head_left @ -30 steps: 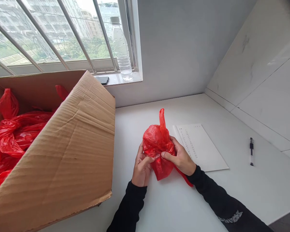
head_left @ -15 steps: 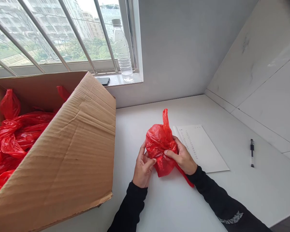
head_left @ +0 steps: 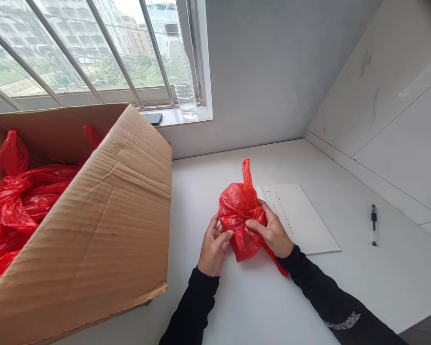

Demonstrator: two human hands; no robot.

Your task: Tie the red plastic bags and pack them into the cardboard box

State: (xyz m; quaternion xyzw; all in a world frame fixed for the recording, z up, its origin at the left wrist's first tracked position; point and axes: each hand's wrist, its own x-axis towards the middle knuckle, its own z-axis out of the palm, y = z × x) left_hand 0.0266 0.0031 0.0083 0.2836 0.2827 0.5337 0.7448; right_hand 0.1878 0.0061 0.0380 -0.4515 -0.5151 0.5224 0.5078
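A knotted red plastic bag (head_left: 239,211) is held between both hands above the white table, one handle loop pointing up and another strip trailing down to the right. My left hand (head_left: 214,247) grips the bag's lower left side, thumb in front and fingers partly behind it. On the right side my right hand (head_left: 273,231) pinches the gathered plastic near the middle, its thumb pressed on the creases. What the bag contains is hidden. Just behind my right hand lies an open notebook (head_left: 301,220) with handwriting.
A large cardboard box (head_left: 129,206) with several red bags (head_left: 39,191) inside fills the left. A black pen (head_left: 374,225) lies on the table (head_left: 345,297) at right. On the windowsill are a water bottle (head_left: 183,76) and a dark phone (head_left: 153,118).
The red bag has shifted very slightly to the right between my hands. The whole view has moved a little; both hands keep nearly the same hold.
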